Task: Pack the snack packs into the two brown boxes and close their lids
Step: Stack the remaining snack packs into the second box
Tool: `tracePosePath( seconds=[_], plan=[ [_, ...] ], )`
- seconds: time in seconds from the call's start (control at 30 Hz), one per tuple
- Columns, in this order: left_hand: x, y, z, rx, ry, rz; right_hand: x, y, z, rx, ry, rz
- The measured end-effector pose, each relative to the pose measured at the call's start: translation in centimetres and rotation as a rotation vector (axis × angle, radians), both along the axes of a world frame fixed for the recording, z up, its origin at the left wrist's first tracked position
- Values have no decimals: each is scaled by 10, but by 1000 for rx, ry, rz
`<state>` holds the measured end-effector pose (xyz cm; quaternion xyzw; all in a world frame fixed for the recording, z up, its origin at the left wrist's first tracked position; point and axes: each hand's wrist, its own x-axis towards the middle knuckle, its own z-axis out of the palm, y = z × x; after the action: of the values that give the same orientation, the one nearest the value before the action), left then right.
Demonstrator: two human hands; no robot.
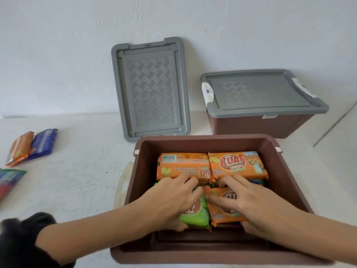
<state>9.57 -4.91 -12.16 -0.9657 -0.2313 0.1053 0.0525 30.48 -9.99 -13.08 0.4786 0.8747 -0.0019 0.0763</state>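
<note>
An open brown box (289,182) sits right in front of me with snack packs inside. Two orange packs (183,167) (237,164) lie side by side at its far end. My left hand (170,200) grips a green pack (197,213) in the box's near half. Beside it, my right hand (249,202) holds an orange pack (226,211). The box's grey lid (150,89) leans against the wall behind it. A second brown box (257,125) stands at the back right with its grey lid (260,93) on.
An orange pack (19,147) and a blue pack (43,143) lie on the white surface at the far left. A multicoloured pack (9,180) sits at the left edge. A white latch flap (123,186) hangs off the open box's left side.
</note>
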Motion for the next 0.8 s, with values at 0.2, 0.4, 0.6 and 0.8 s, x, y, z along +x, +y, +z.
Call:
tracePosePath(
  seconds=[0.2, 0.4, 0.6, 0.8],
  plan=[
    [-3, 10, 13, -68, 46, -15, -3, -3, 7, -20, -2, 5],
    [-10, 11, 12, -155, 37, -26, -4, -1, 10, -29, 25, 1],
    [-2, 8, 11, -133, 85, 46, -17, 4, 20, -140, 5, -35],
    [-8, 11, 20, -200, -153, 45, -15, 12, 37, -222, 92, -55]
  ],
)
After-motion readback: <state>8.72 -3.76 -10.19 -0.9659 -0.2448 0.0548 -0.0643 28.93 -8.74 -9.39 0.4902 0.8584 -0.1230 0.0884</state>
